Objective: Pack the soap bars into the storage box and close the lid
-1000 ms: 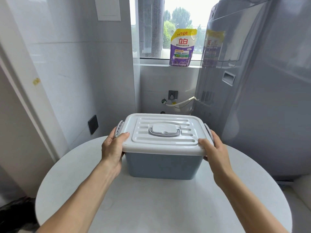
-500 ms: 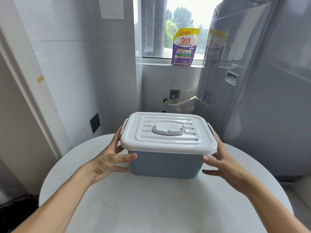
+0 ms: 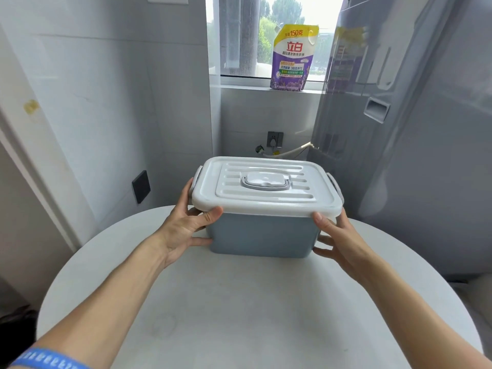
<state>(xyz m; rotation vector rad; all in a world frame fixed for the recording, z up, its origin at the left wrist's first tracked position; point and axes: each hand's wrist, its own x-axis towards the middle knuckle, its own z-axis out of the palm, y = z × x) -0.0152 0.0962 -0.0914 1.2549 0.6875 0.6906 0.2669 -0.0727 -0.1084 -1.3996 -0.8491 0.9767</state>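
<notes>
A blue-grey storage box (image 3: 262, 237) stands on the round white table (image 3: 239, 310), near its far edge. Its white ribbed lid (image 3: 266, 186) lies flat on top, with a grey carry handle folded down in the middle and grey latches at both ends. My left hand (image 3: 186, 226) presses against the box's left side, thumb under the lid's front rim and fingers up by the left latch. My right hand (image 3: 336, 237) holds the right side, thumb touching the lid's front right corner. No soap bars are visible; the box's inside is hidden.
A grey washing machine (image 3: 415, 145) rises close behind and to the right of the box. A purple detergent pouch (image 3: 292, 58) stands on the window sill. Tiled walls close in the left side, with a dark wall socket (image 3: 141, 186) low down.
Both hands slid from the lid's top corners down to the box's sides, then closed in on the box again. The view has come slightly closer.
</notes>
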